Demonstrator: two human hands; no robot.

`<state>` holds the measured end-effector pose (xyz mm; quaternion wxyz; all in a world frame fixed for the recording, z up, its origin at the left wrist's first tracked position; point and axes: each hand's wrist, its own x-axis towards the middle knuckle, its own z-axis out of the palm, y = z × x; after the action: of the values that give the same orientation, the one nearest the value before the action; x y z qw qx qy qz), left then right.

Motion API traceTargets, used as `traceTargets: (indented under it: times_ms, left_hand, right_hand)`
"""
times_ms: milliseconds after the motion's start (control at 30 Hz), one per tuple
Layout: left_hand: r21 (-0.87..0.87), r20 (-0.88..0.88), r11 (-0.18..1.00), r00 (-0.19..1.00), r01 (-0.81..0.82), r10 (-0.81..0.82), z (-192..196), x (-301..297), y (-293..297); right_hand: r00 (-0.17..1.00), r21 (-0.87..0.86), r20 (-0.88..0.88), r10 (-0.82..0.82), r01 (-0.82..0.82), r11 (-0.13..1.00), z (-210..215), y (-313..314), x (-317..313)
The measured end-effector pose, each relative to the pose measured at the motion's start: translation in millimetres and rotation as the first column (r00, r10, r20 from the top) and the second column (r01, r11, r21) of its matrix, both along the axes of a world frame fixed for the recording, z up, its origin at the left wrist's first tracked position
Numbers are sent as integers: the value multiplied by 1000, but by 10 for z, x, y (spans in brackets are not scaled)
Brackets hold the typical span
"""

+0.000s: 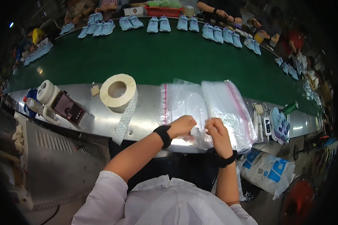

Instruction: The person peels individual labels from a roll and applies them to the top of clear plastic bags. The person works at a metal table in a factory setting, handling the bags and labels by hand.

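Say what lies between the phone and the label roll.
In the head view, a small beige block lies between the phone and the label roll, nearer the roll; bare metal ledge shows in front of it.

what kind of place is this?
Probably a shoe-factory line: matching light-blue shoes stand along the far edge of a long green belt-like surface, with clear plastic bags stacked on the near metal ledge.

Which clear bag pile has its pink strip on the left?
The left pile: its pink strip runs down its left edge; the right pile has its along the right.
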<state>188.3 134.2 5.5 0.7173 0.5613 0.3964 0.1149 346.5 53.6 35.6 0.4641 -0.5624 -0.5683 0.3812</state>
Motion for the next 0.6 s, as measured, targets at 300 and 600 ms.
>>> traceTargets:
  times_ms: [300, 600]
  left_hand:
    - [-658, 343, 752, 869, -49, 357, 129, -578, -407]
    - [236, 203, 471, 517, -850, 831, 109, -1715, -1012]
  right_hand:
    - [791, 134, 587, 170, -302, 944, 22, -384, -465]
    - [922, -197, -201, -332, 295, 935, 105, -47, 436]
